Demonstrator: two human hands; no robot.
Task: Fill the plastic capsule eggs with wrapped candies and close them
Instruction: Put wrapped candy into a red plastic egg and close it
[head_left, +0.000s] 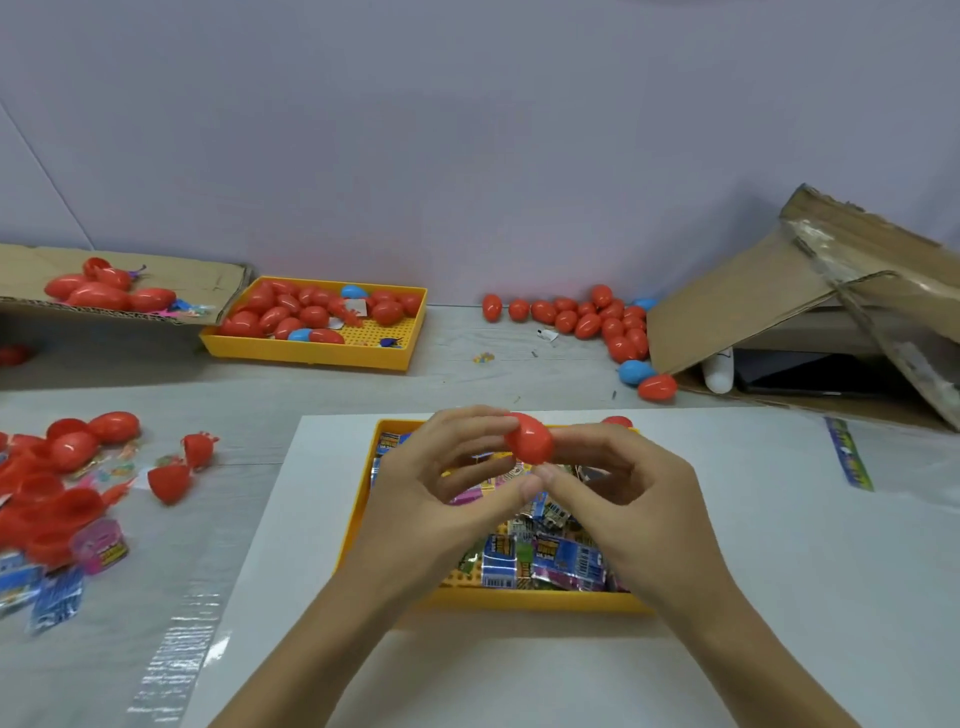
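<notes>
Red glossy capsule egg (530, 439), likely light and slippery, is pinched between left hand (447, 478) and right hand (623, 483) fingertips, best squeezed at both ends.

Both hands, left hand (447, 467) and right hand (623, 483), pinching a red capsule egg (530, 439) between fingertips, just above a yellow tray (519, 600) of wrapped candies (545, 561), open red egg halves (62, 467) left of the hands, closed eggs (597, 317) beyond them on the surface (831, 571)

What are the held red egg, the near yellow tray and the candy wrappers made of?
Red egg: glossy hard plastic, bright highlight on the shell. Near yellow tray: matte, opaque moulded plastic, probably rigid. Candy wrappers: thin printed foil or film, crinkled, with shiny creases.
</notes>
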